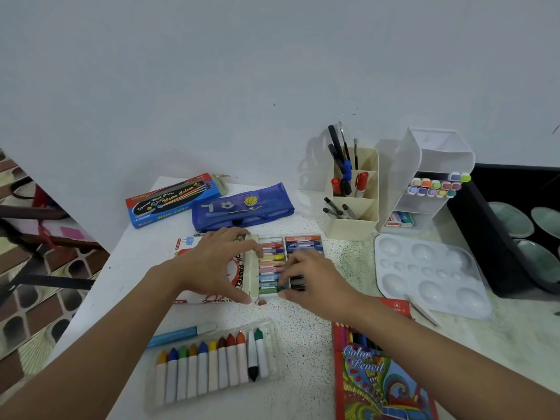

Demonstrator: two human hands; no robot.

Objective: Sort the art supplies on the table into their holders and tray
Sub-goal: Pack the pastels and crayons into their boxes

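- Leaves the water colour box [172, 201] untouched at the back left of the table [303, 331], well apart from both hands.
- Braces the oil pastel box [185, 248] with the left hand [218, 262]: fingers spread wide, thumb on the near corner of the beige end flap [251, 268], the others curled over its far corner, so as to clamp it across its width.
- Shows the pastel tray [285, 244] pulled out just to the right of that flap, with the sticks side by side and their long axes running left to right.
- Pinches a dark green pastel [283, 287] at the near edge of the tray with the right hand [315, 283], fingers pressed onto the stick's right end, thumb from the near side.
- Puts the right hand nearest by far: touching the stick, which points leftward from the fingertips towards the flap and the left hand.
- Hides the tray's near right corner behind the right hand, so cannot tell whether a slot is free there.
- Calls, most likely, for keeping the stick parallel to its neighbours and lowering it straight into the near row.
- Keeps the cream holder [354, 195] and the white palette [424, 268] further right, well apart from the fingers.
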